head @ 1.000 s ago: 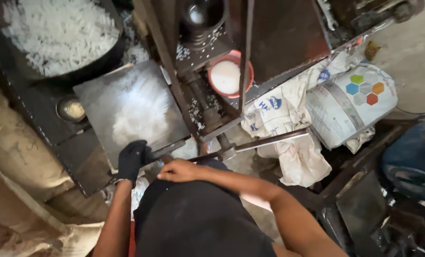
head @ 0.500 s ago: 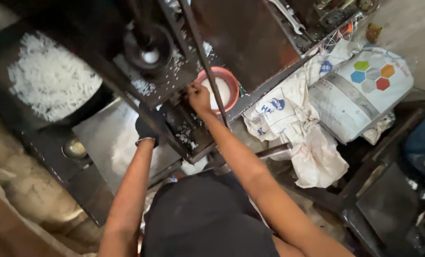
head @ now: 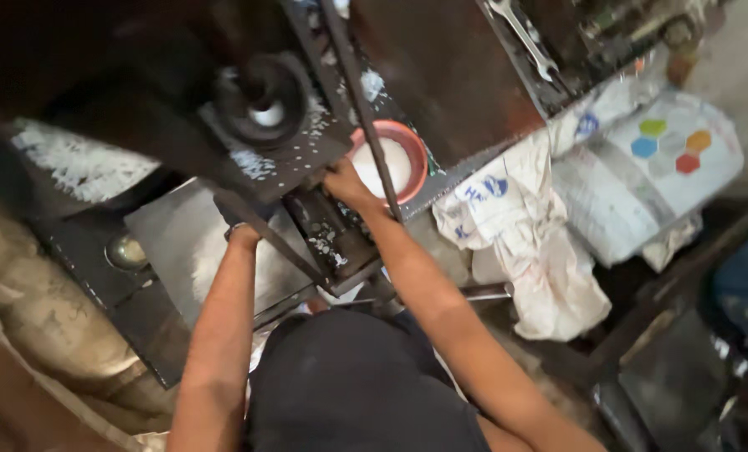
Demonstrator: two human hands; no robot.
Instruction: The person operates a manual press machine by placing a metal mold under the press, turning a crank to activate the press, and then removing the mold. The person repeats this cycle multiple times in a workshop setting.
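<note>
My left hand [head: 238, 224], in a black glove, reaches up under the dark press machine [head: 265, 109]; a slanted metal bar covers most of it. My right hand [head: 346, 181] rests against the machine's lower block [head: 332, 238], just left of a red bowl [head: 416, 163] with white contents. Its fingertips are tucked under the speckled press plate. A thin rod [head: 366, 109] crosses in front of the bowl. Below my left wrist lies a grey metal tray [head: 173, 251] dusted with white powder.
A heap of small white pieces [head: 81, 163] lies at the left. White printed sacks [head: 516, 234] and a sack with coloured hexagons [head: 667, 159] lie at the right. A wrench [head: 520, 33] lies on the rusty plate above. A small round metal cup [head: 127, 251] sits beside the tray.
Both hands have risen from near my lap to the machine. The right went to the block by the red bowl, the left under the press. The view has moved closer.
</note>
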